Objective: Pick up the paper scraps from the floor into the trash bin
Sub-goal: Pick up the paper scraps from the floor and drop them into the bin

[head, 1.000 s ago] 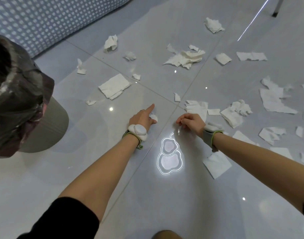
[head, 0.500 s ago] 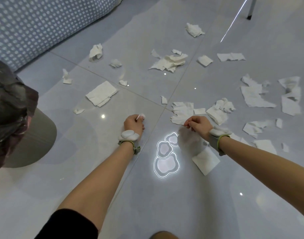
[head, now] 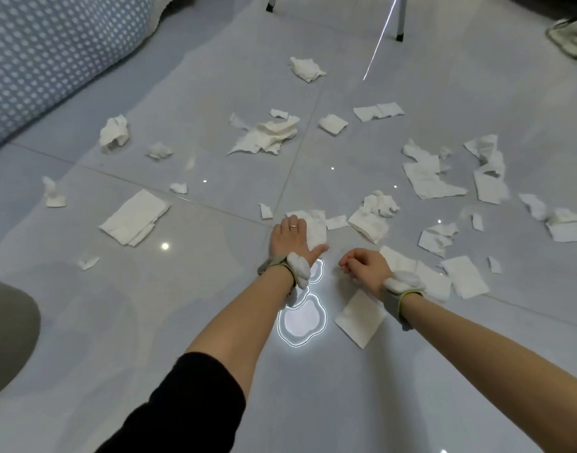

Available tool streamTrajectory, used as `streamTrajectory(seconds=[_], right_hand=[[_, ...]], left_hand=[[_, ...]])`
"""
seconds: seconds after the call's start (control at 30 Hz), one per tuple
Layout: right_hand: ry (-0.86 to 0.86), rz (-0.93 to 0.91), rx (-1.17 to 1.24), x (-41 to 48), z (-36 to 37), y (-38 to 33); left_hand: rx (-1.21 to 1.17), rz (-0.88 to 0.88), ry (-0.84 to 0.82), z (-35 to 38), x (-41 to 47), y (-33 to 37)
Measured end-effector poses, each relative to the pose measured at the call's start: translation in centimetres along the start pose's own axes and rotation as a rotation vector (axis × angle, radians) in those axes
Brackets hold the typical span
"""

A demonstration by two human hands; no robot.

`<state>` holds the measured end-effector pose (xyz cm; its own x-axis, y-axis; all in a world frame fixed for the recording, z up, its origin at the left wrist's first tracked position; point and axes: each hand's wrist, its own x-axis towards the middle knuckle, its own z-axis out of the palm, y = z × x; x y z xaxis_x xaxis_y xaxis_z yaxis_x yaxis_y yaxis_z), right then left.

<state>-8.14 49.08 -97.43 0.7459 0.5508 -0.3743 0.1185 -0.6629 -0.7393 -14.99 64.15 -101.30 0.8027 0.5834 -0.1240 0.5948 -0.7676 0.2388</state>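
I read no text, label, brand or number anywhere in my view; the torn white paper scraps (head: 135,217) on the glossy grey tiled floor (head: 182,322) show blank.

- Head view: from above the person, facing forward and down onto the floor (head: 189,322).
- Near: left hand (head: 288,238) and right hand (head: 367,268) mid-frame; floor extends beyond them.
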Motion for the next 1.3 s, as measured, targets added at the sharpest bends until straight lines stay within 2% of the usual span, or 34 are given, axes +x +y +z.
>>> streamTrajectory(seconds=[0.1,0.2,0.33,0.37,0.47,0.57,0.63,0.8,0.9,1.17,1.3], right_hand=[[0.016,-0.031,-0.100,0.9,0.4,-0.1],[0.055,-0.050,-0.074,1.9,1.5,-1.0],[0.023,-0.128,-0.121,3.5,1.9,-2.9],[0.024,-0.128,-0.148,3.7,1.7,-3.1],[0.042,-0.136,-0.175,4.4,1.7,-3.0],[0.053,-0.151,-0.123,4.4,2.4,-3.1],[0.068,-0.151,-0.092,4.3,2.7,-3.3],[-0.013,-0.145,-0.118,4.4,3.2,-2.6],[-0.036,-0.171,-0.168,4.7,4.3,-3.4],[-0.133,-0.297,-0.189,4.5,9.5,-7.6],[-0.175,-0.322,-0.138,4.0,11.9,-9.4]], left_hand=[[0.049,0.093,0.007,0.2,0.2,-0.7],[-0.123,0.137,-0.022,-1.1,0.2,-2.8],[-0.327,0.084,0.177,-3.2,1.2,-6.2],[-0.314,0.084,0.203,-3.3,1.7,-6.6],[-0.229,-0.023,0.146,-3.1,2.7,-7.2],[0.009,-0.145,0.100,-1.8,2.9,-7.0],[0.088,-0.118,0.083,-1.3,3.0,-6.7],[0.061,-0.053,-0.010,-2.5,2.6,-7.4],[-0.017,-0.048,0.010,-3.4,0.2,-9.9],[-0.168,-0.415,0.236,-8.3,-1.8,-22.4],[-0.007,-0.532,0.124,-6.8,-3.7,-25.6]])
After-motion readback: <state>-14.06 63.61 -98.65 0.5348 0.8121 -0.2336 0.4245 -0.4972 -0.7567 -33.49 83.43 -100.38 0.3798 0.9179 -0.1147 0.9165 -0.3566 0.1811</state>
